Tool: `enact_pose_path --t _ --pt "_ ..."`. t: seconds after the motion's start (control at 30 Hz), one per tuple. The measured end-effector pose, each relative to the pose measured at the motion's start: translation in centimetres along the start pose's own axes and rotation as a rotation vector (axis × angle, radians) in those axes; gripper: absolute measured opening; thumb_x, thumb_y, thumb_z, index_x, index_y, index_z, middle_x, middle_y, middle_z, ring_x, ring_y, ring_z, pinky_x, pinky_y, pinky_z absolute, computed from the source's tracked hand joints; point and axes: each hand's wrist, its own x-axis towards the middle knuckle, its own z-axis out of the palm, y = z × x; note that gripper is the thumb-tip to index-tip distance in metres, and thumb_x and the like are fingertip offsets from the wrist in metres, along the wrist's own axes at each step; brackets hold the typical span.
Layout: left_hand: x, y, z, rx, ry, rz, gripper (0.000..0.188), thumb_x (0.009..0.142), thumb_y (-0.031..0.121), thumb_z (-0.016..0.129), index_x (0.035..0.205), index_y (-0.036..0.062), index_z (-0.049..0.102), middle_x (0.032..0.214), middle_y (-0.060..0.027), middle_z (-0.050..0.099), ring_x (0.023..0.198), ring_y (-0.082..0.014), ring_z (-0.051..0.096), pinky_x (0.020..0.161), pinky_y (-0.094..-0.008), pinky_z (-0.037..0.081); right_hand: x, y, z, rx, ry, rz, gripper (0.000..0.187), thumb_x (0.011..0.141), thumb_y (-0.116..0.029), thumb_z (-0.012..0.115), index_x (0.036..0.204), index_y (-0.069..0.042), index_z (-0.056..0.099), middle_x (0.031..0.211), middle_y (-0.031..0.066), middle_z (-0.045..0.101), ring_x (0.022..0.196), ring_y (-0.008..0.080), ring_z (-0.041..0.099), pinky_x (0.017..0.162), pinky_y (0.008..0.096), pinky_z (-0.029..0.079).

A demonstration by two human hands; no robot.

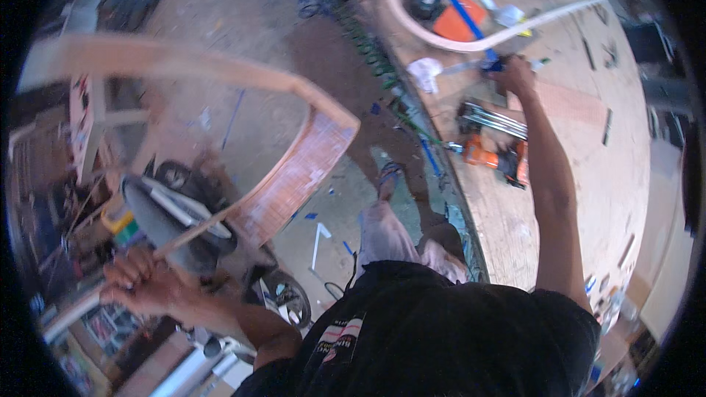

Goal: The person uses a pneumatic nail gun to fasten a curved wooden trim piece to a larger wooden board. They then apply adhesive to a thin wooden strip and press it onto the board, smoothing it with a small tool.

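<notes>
My left hand (140, 283) is wrapped round the thin edge of a large bent wooden frame (301, 169), holding it up over the floor. The frame has a flat panel with whitish smears, and its far arm is blurred by motion. Across the workbench (507, 235), my right hand (518, 77) is closed on or over something small and dark blue that I cannot make out. A blue strip (467, 15) runs up from beside that hand. Nearer to me on the bench lies an orange and black nail gun (496, 151).
A pale curved loop (404, 18) lies at the bench's far end, around an orange piece (460, 20) and a dark tool. A crumpled white cloth (424, 73) is near the bench edge. A motorbike (184, 213) stands at left; blue scraps litter the floor.
</notes>
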Motion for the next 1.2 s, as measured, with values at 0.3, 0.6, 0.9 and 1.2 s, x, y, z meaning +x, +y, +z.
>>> enact_pose_path --t 0.3,0.6,0.9,1.2 --pt "-0.5 0.1 1.2 -0.053 -0.086 -0.058 0.052 0.102 0.057 0.057 0.073 0.0153 0.042 0.062 0.0037 0.031 0.054 -0.0107 0.025 0.050 -0.0281 0.019 -0.1 1.7 1.5 0.510 0.071 0.103 0.067 0.073 -0.030 0.090 0.125 -0.002 0.058 0.107 0.0141 0.075 0.098 0.0251 0.070 0.085 0.0371 0.051" --pt "-1.3 1.6 2.6 -0.138 -0.196 -0.086 0.056 0.102 0.061 0.049 0.076 0.0125 0.042 0.064 0.0029 0.029 0.054 -0.0098 0.023 0.050 -0.0276 0.020 -4.7 3.6 -5.8 1.298 0.457 0.013 0.021 0.088 -0.012 0.079 0.105 -0.001 0.074 0.097 0.0016 0.071 0.091 0.0095 0.061 0.087 0.0277 0.043" --pt "-1.2 9.0 4.7 -0.235 -0.301 -0.050 0.051 0.106 0.053 0.049 0.077 0.0130 0.039 0.065 0.0033 0.029 0.054 -0.0087 0.024 0.050 -0.0262 0.022 -26.7 7.4 -16.9 1.649 0.576 0.101 0.031 0.096 -0.016 0.071 0.120 0.002 0.064 0.111 0.0060 0.067 0.107 0.0158 0.065 0.099 0.0381 0.054" --pt "5.4 15.9 3.9 -0.393 -0.411 -0.146 0.044 0.108 0.042 0.051 0.078 0.0122 0.041 0.067 0.0027 0.029 0.056 -0.0084 0.025 0.051 -0.0257 0.023 -51.3 -2.4 -18.1 1.576 0.847 0.450 0.019 0.094 -0.023 0.076 0.105 -0.010 0.069 0.087 -0.0036 0.068 0.071 0.0054 0.061 0.063 0.0219 0.049"
